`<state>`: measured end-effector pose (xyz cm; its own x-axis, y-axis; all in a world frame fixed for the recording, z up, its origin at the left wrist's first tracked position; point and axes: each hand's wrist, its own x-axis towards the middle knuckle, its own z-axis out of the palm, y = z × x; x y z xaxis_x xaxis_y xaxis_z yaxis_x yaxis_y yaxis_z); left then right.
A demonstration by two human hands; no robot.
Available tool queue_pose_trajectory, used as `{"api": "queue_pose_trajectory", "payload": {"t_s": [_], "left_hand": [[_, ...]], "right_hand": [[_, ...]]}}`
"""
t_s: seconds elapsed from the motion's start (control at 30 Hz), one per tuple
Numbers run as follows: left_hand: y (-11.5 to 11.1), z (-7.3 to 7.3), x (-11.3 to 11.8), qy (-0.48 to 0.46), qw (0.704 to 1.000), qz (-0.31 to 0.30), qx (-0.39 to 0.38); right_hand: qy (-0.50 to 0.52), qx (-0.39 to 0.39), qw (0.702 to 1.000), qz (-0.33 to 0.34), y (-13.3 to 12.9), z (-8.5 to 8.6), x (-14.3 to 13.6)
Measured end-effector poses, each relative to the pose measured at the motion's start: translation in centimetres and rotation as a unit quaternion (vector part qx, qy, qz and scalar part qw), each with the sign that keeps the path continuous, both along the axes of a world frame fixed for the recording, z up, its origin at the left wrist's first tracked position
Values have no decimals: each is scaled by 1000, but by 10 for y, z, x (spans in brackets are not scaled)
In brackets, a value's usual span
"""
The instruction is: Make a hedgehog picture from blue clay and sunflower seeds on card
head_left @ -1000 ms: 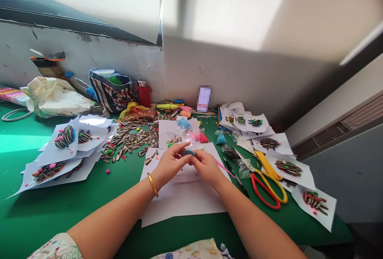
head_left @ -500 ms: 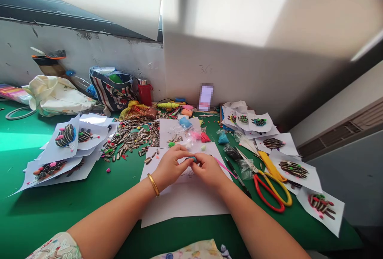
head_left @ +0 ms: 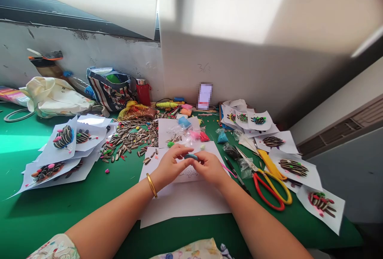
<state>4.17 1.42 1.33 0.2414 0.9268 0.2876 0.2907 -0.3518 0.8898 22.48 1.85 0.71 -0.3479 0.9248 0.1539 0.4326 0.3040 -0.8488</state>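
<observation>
Between the fingertips of both hands is a small flat piece of blue-grey modelling clay (head_left: 190, 157). My left hand (head_left: 172, 164), with a gold bangle at the wrist, pinches its left side. My right hand (head_left: 209, 167) pinches the right side. Both are held over a white sheet (head_left: 185, 201) with a printed outline drawing (head_left: 190, 172), partly hidden by the fingers. Beyond the hands lie packets of soft clay: blue (head_left: 184, 122), pink (head_left: 195, 134) and red (head_left: 204, 136). Some sunflower seeds (head_left: 147, 160) rest on the paper left of my left hand.
Sunflower seeds (head_left: 128, 137) are heaped at back left. Seed-and-clay pictures on paper are stacked at left (head_left: 63, 137) and right (head_left: 293, 167). Red-and-yellow scissors (head_left: 269, 187), a yellow cutter (head_left: 271, 165) and a black pen (head_left: 237, 175) lie right. A phone (head_left: 205, 95) leans on the wall.
The clay piece now looks longer and flatter between the fingers, and more of it shows. My fingers have shifted slightly, uncovering more of the printed drawing.
</observation>
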Motion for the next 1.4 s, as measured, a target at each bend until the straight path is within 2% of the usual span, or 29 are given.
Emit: {"api": "queue_pose_trajectory", "payload": {"t_s": [0.1,0.2,0.3,0.5,0.7,0.93,1.07,1.17,1.3,1.4], "left_hand": [[2,-2,-1,-4,1000,13,22],[4,-4,-2,-20,999,36,16],[4,-4,-2,-31,999,29,8],[3,-3,0,10,1000,18,19],[4,-5,0,-48,999,17,-11],[3,-3,1,-4,1000,0,11],[4,-6,2,-67,997,16,-36],[2,-6,3,-112,991,3,-73],[1,-3,2,-36,999,-20,-28],[3,-4,1,-13,1000,-3,9]], "right_hand": [[-8,3,1000,11,-1,0,-3],[34,-18,999,29,-1,0,-3],[50,-12,998,29,1,-2,0],[4,20,1000,11,1,-7,-3],[63,12,998,28,1,-3,-3],[-11,40,999,4,0,-4,-4],[34,45,998,11,0,-4,-4],[62,57,996,11,0,-3,-3],[33,76,997,12,0,-1,-2],[10,82,996,17,0,-3,-2]]}}
